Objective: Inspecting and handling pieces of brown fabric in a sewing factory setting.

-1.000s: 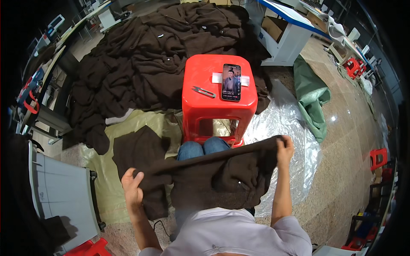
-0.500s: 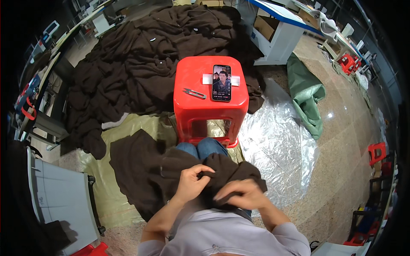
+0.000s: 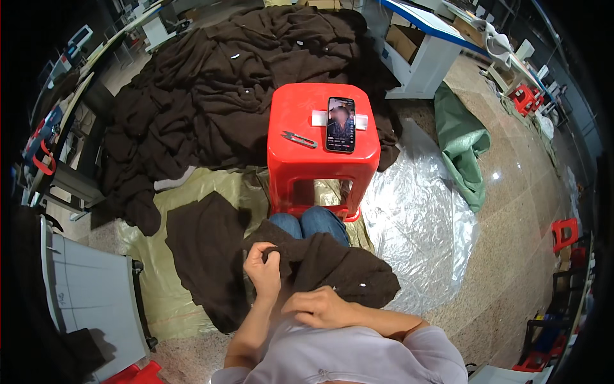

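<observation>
A dark brown cloth garment lies bunched over my lap and knees, with a small white tag near its right end. My left hand pinches a fold of it between thumb and fingers. Lower and to the right, close to my shirt, my right hand has its fingers curled and drawn together. What is in that hand, if anything, is hidden. In front of my knees stands a red plastic stool. Thread snips and a phone with a lit screen rest on its top.
A large heap of dark brown cloth covers the floor beyond the stool. Clear plastic sheeting and a green sheet lie right. A grey wheeled cabinet stands left; a blue-edged white table stands far right.
My left hand has moved slightly left with the cloth. My right hand has come off the garment, down and left toward my shirt. The garment's tagged right part now lies exposed.
</observation>
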`<state>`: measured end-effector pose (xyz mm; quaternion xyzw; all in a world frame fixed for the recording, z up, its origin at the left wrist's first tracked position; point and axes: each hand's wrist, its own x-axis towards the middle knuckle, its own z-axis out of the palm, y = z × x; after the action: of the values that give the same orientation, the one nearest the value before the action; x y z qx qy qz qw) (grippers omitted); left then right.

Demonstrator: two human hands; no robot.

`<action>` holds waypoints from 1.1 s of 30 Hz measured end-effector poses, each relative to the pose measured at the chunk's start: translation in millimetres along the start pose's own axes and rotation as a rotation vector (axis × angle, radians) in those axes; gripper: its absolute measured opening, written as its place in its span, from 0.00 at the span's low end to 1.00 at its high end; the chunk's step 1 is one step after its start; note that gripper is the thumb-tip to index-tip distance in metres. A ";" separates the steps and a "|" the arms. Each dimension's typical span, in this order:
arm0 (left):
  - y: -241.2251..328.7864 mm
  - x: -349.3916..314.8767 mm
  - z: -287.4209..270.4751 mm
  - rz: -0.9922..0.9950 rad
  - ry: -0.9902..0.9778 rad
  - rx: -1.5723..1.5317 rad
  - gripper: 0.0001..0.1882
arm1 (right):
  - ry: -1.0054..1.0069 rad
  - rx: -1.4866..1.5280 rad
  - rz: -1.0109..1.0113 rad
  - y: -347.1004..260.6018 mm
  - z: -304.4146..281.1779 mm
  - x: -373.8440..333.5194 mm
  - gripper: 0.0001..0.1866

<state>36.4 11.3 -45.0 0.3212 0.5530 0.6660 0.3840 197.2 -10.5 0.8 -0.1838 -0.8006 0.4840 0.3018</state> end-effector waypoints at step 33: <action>8.6 -21.3 -30.6 -0.270 -0.324 -0.153 0.06 | 0.213 -0.206 0.128 31.9 -32.1 25.6 0.12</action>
<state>19.6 -23.0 -42.2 0.3170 0.4699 0.5881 0.5768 199.3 40.7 -8.5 -0.3147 -0.7960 0.3955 0.3330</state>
